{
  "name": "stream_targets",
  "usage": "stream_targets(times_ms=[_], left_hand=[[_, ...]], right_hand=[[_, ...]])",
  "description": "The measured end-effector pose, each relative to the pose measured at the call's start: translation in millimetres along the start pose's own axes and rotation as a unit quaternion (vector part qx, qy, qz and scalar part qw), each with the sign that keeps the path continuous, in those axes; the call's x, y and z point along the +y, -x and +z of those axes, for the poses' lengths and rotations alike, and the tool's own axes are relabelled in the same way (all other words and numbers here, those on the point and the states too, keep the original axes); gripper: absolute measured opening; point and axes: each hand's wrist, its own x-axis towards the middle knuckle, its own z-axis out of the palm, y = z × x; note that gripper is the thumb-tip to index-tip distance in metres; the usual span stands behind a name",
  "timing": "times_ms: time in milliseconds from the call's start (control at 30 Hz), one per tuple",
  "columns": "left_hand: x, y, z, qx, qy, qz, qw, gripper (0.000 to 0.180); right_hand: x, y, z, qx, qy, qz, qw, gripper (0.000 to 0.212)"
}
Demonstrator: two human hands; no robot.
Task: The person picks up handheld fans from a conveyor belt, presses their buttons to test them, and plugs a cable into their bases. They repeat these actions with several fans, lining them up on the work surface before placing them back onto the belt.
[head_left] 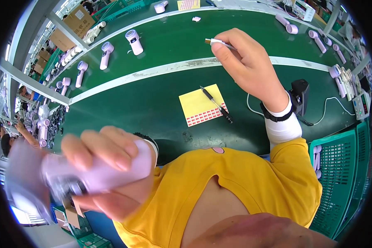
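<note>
A: Start with the green conveyor table (161, 103), which fills the view from nine to three o'clock. Lilac handheld devices (106, 54) stand along its far lane at eleven, and a yellow sticker sheet (196, 103) lies near centre with a pen (215, 104) across it.

B: And the hands?

A: The left hand (107, 155), at eight o'clock, is wrapped tightly round a lilac device (87, 175), blurred and raised close to the camera. The right hand (246, 62), at one o'clock, pinches a thin white tool (219, 42) between thumb and fingers, well apart from the device.

B: What could go wrong?

A: I'd judge the blur suggests quick movement; the device could slip, or the tool's small tip could miss its mark if brought together hastily.
</note>
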Motion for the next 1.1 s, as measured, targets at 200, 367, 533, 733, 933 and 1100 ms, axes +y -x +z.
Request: stream_targets(times_ms=[200,367,533,733,933,1100], left_hand=[[-18,3,-2,0.035,0.068,0.008,0.997,0.052],[-56,-41,-38,0.006,0.246,-0.456,0.855,0.036],[-86,-22,-10,-0.085,0.172,-0.532,0.824,0.033],[-91,-13,-3,-0.092,0.239,-0.55,0.795,0.034],[-89,-11,-3,-0.17,0.217,-0.487,0.829,0.039],[-92,-4,-8,-0.231,0.177,-0.421,0.859,0.046]], right_hand=[[0,-1,1,-0.02,0.001,-0.019,1.0,0.016],[-9,0,-7,-0.044,-0.033,0.026,0.998,0.018],[-14,4,-6,-0.044,-0.141,0.072,0.986,0.021],[-21,1,-18,-0.087,-0.218,0.051,0.971,0.023],[-20,3,-35,-0.219,-0.214,0.026,0.951,0.02],[-17,6,-34,-0.202,-0.227,-0.02,0.953,0.028]])
